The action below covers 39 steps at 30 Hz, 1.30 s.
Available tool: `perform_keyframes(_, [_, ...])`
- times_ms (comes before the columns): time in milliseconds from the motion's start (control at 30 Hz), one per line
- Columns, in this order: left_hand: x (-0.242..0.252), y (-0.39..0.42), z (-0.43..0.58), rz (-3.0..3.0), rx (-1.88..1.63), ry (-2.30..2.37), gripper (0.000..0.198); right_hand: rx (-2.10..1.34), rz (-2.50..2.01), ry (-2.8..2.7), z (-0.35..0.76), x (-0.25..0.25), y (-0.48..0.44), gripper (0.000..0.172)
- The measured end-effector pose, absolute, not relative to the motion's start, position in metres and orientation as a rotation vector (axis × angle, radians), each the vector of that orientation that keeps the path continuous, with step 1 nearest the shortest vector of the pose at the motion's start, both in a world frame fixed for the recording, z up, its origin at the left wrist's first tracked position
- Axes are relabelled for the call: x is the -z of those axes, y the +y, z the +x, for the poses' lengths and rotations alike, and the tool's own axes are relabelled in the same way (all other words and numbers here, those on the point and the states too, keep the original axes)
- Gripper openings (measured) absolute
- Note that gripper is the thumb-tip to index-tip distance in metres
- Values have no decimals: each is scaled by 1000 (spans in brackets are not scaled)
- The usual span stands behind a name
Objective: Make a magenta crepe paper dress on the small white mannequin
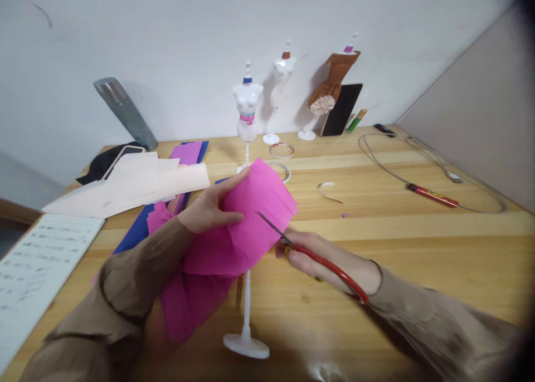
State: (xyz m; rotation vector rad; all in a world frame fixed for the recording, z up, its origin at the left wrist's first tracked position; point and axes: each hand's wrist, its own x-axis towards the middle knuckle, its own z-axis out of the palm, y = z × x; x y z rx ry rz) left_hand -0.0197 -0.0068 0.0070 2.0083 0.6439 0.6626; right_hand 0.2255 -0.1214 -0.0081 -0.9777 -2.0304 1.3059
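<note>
My left hand (pixel 209 206) pinches a bright pink sheet (pixel 254 226), which looks like crepe paper, between thumb and fingers. The sheet hangs in folds down to the left. My right hand (pixel 317 254) is closed on red-handled scissors (pixel 330 265) near their pivot, with the handle lying back over the wrist. One dark blade points up and left across the face of the pink sheet; where the other blade runs is hidden. Below the sheet stands a white stand (pixel 246 346) with a round base and a pole; its upper part is hidden behind the pink.
Small white dress forms (pixel 247 103) stand at the back, one wearing a brown dress (pixel 334 73). Behind them leans a dark phone-like slab (pixel 343 112). Cream sheets (pixel 125 184), a written page (pixel 45 259) and a bottle (pixel 127 114) are left. A thin cable (pixel 384 170) lies right.
</note>
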Motion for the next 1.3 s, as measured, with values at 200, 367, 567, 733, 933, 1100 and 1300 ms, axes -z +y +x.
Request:
perform_keyframes(200, [-5,-6,-20,1993,-669,642,95,-1335,-982,-1999,225,5,-124,54])
perform_keyframes(367, [-6,-5,-20,2013,-656,635,95,-1308,-978,-2042,226,8,-122,58])
perform_keyframes(567, [-9,-5,-20,2004,-636,652,96,-1286,-986,-2053,225,12,-122,60])
perform_keyframes(733, [-10,-6,-21,1999,-627,659,95,-1303,-1002,-2012,224,11,-124,59])
perform_keyframes(933, [-12,-5,-21,2036,-577,667,97,-1279,-1000,-2003,222,8,-127,53])
perform_keyframes(1100, [-13,-5,-21,2043,-555,672,98,-1244,-986,-2066,223,10,-126,51])
perform_keyframes(1300, [-11,-6,-20,2007,-544,687,98,-1310,-965,-2004,224,14,-126,49])
